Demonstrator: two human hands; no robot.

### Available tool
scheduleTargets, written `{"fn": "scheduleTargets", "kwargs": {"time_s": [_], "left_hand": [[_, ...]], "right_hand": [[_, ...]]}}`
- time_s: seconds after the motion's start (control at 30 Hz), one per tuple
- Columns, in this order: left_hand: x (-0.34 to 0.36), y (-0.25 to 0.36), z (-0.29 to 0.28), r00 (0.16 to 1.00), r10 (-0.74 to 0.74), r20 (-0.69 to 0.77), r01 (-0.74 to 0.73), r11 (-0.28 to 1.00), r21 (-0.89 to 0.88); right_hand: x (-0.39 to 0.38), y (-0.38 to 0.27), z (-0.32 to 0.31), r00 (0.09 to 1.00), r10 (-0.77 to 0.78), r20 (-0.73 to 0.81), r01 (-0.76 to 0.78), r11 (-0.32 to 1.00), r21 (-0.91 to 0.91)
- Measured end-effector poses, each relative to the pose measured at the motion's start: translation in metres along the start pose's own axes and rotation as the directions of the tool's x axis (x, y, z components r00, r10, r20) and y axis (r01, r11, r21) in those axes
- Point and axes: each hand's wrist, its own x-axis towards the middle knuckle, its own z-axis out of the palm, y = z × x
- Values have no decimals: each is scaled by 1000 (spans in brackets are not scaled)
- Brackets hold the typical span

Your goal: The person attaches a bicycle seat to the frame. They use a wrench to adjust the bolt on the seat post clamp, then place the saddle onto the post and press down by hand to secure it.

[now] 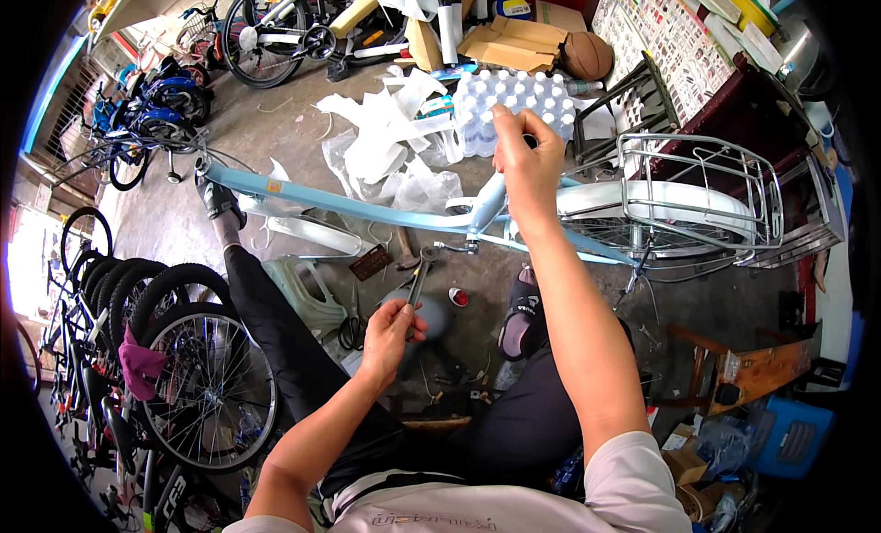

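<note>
And here we are with the light-blue bicycle frame [340, 201] stretched sideways in front of us, between our knees and the water bottles [514, 97]. Our left hand [389, 338] has its fingers wrapped around a wrench [418, 285], thumb pressed along the handle, the head just short of the frame and apart from it. Up goes our right hand [530, 170], over the top of the seat tube [490, 202], fingers curled in and thumb pressed against them (what sits inside that grip, we cannot tell).

So how far along? The back end looks well advanced, in our judgement: rear wheel [601, 228], white mudguard [587, 198] and wire rack [702, 193] all sit in place. Forward, it's less finished! We spot a white front mudguard [317, 235] but make out no front wheel, and no saddle shows either, so both look left to do. Tightness of the bolts? Too small to call. A hammer [404, 244] lies nearby.
</note>
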Motion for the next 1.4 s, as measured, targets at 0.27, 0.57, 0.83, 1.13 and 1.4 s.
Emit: {"fn": "scheduleTargets", "kwargs": {"time_s": [0.27, 0.57, 0.83, 1.13, 1.4], "left_hand": [[-5, -4, -6, 1000, 20, -7, -20, 999, -33], [-11, -2, -18, 999, 10, -45, -12, 999, -31], [-12, -3, -16, 999, 14, -37, -16, 999, -29], [-10, -3, -12, 999, 16, -31, -16, 1000, -23], [-9, -3, -8, 1000, 0, -22, 0, 1000, 10]], "right_hand": [[7, -7, -41, 903, 52, 426, -182, 946, 270], [-8, -7, -50, 897, 4, 443, -49, 995, 90], [-3, -10, -55, 878, 50, 475, -95, 993, 71], [-16, -5, -38, 967, -52, 249, 40, 998, 55], [3, 3, -21, 978, -19, 208, 43, 993, -111]]}}
